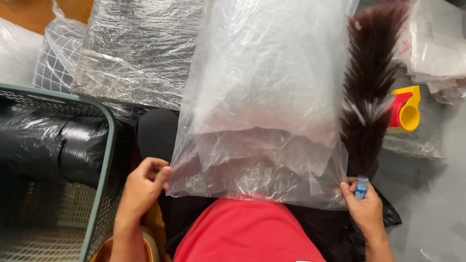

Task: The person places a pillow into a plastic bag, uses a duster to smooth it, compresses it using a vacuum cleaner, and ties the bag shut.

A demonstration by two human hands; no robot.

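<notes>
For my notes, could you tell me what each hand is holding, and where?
Both hold the clear plastic bag by its bottom corners; right hand also grips a small blue tube; left hand.

Likely a packing room: plastic bags (262,97), basket (104,145).

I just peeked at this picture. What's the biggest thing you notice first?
A big clear plastic bag fills the middle, with the left hand and right hand pinching its bottom corners. A dark brown feathery brush lies just right of it, and a green basket sits at left.

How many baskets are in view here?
1: a green mesh basket at the left edge, beside the left hand, holding black plastic. Others may lie outside the frame.
</notes>
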